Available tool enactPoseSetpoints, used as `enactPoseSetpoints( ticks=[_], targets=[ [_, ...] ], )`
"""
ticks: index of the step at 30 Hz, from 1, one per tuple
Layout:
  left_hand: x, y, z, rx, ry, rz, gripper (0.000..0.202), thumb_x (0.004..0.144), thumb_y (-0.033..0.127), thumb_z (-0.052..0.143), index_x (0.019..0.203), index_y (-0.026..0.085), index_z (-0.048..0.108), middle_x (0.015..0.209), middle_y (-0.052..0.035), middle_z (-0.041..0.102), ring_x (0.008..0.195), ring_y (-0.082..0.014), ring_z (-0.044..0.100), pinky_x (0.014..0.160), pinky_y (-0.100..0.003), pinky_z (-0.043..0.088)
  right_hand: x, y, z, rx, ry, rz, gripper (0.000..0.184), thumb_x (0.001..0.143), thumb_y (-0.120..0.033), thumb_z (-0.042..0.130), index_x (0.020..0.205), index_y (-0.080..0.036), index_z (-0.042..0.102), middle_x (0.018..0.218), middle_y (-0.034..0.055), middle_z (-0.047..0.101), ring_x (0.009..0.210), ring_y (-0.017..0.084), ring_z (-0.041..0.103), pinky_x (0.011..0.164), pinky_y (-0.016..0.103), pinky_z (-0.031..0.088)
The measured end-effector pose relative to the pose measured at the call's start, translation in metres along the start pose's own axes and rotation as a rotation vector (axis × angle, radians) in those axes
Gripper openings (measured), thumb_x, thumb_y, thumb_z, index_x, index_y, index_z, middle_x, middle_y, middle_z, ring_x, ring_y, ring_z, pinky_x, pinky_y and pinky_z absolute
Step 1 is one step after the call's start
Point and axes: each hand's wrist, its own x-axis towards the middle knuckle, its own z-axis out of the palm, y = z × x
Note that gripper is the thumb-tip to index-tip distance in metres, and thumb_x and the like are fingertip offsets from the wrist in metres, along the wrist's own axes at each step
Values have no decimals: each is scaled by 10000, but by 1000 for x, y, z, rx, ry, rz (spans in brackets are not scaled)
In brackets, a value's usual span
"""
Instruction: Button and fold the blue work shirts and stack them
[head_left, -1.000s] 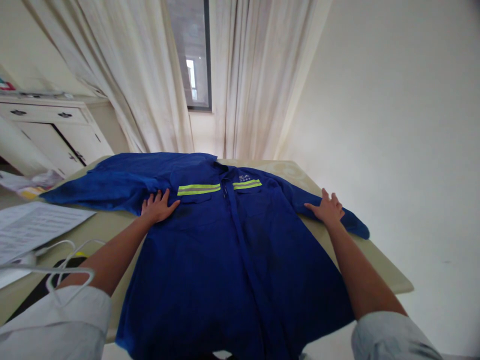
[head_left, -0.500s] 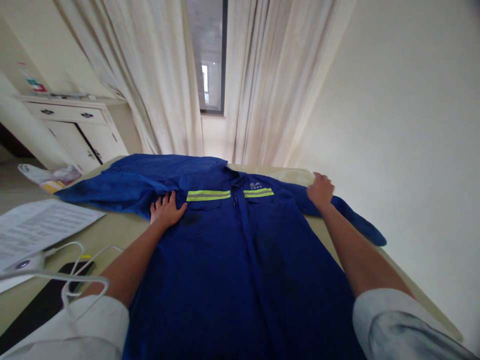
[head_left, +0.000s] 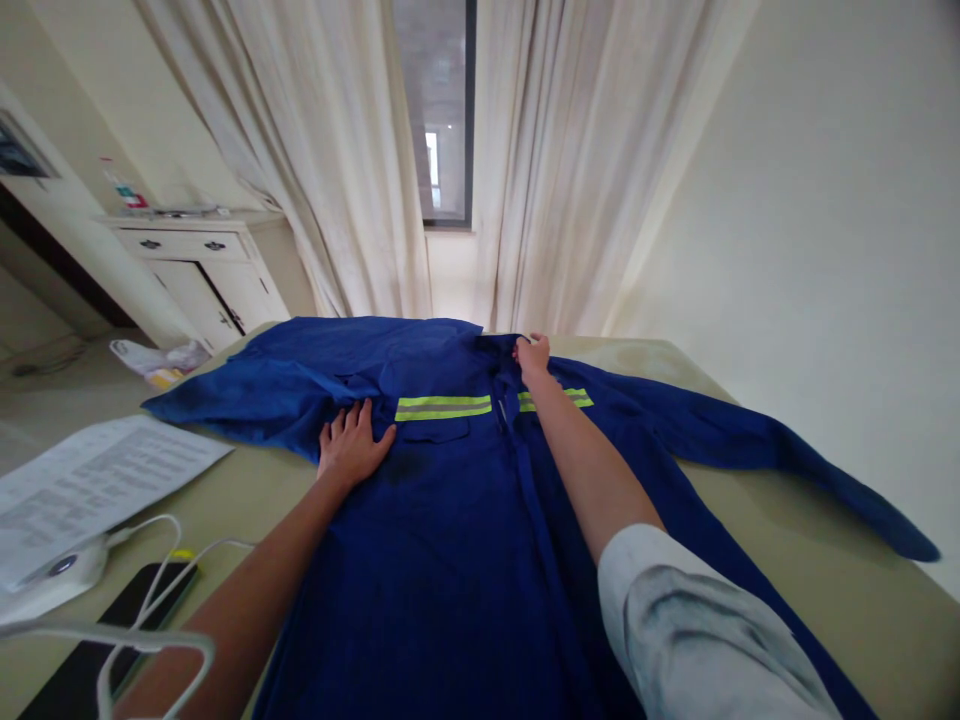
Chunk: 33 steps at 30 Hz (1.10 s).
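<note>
A blue work jacket [head_left: 450,560] with yellow-green reflective strips across the chest lies front up, its collar toward the window. My left hand [head_left: 355,441] rests flat on its left chest side, near the sleeve, fingers spread. At the collar, my right hand [head_left: 533,356] has its fingers closed on the cloth and lifts the collar edge slightly. The jacket's right sleeve stretches out toward the wall, while the left sleeve lies bunched and folded at the far left. My right forearm covers part of the right reflective strip.
The jacket lies on a pale green table [head_left: 757,510]. Left of it are printed paper sheets [head_left: 112,470], a white device [head_left: 75,565] with cables and a black phone-like slab [head_left: 112,640]. Beyond stand a white cabinet [head_left: 202,260] and curtains [head_left: 337,150]; a wall is at right.
My right hand has moved left from the right sleeve to the collar and gripped it. The right sleeve now reaches further out. My left hand stays on the jacket; the view has shifted slightly.
</note>
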Motion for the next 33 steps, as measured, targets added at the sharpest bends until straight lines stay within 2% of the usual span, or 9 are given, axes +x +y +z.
enactPoseSetpoints(
  ticks=[5, 9, 13, 15, 19, 23, 26, 30, 33],
  targets=[
    [-1, 1, -1, 22, -6, -1, 865, 995, 654, 322, 1679, 125, 298, 1699, -151, 390, 1560, -415, 325, 1265, -611, 248, 20, 6, 10, 252, -41, 19, 382, 885, -289, 664, 1246, -243, 546, 970, 40, 767, 898, 191, 763, 806, 361, 655],
    [-2, 2, -2, 39, 4, -2, 850, 1004, 650, 331, 1671, 123, 320, 1672, -184, 423, 1553, -413, 345, 1257, -604, 266, 19, 17, 4, 233, 65, 17, 590, 852, -264, 675, 1411, -198, 499, 1313, 148, 697, 1216, 254, 679, 1050, 462, 569],
    [-4, 5, -2, 41, 62, 16, 815, 1012, 608, 354, 1654, 106, 346, 1648, -213, 444, 1517, -412, 397, 1249, -614, 273, 14, 27, -5, -192, -37, -55, 815, 811, -365, 794, 1530, -162, 470, 1510, 200, 582, 1411, 355, 537, 1201, 528, 408],
    [-8, 6, -4, 52, 133, 60, 776, 1018, 562, 367, 1640, 99, 369, 1652, -210, 434, 1497, -402, 415, 1253, -592, 276, 9, 32, -7, -412, -116, -82, 753, 896, -464, 731, 1534, -151, 481, 1462, 197, 629, 1359, 360, 586, 1170, 517, 430],
    [-14, 14, -16, 113, 240, 183, 659, 1002, 381, 422, 1618, 148, 421, 1698, -158, 364, 1479, -388, 410, 1258, -546, 281, 1, 43, -9, -474, -93, -130, 534, 980, -435, 637, 1437, -165, 577, 1355, 169, 698, 1283, 326, 635, 1128, 450, 459],
    [11, 51, -35, 56, 181, 275, 535, 962, 282, 469, 1485, 260, 582, 1553, -116, 538, 1421, -387, 456, 1211, -551, 341, 3, 48, -9, -477, -59, -175, 429, 989, -492, 624, 1240, -152, 700, 1247, 172, 717, 1232, 319, 630, 1122, 421, 452],
    [56, 99, -38, -94, 193, 286, 436, 997, 327, 427, 1345, 216, 664, 1354, -127, 662, 1298, -344, 564, 1154, -488, 421, 6, 49, -8, -459, -30, -193, 460, 1009, -553, 569, 1179, -159, 733, 1221, 168, 705, 1223, 309, 616, 1134, 408, 434],
    [117, 156, -20, -257, 241, 241, 490, 1025, 347, 393, 1391, 119, 624, 1421, -164, 652, 1306, -321, 588, 1134, -440, 431, 6, 51, -6, -398, -17, -226, 386, 1044, -456, 501, 1161, -185, 749, 1253, 131, 706, 1210, 262, 621, 1105, 344, 436],
    [139, 174, 1, -269, 228, 100, 618, 1046, 487, 408, 1489, 78, 543, 1448, -220, 636, 1346, -378, 565, 1142, -497, 388, 6, 55, -8, -356, -17, -237, 405, 1062, -449, 438, 1025, -202, 757, 1082, 91, 753, 1062, 245, 662, 995, 318, 480]
  ],
)
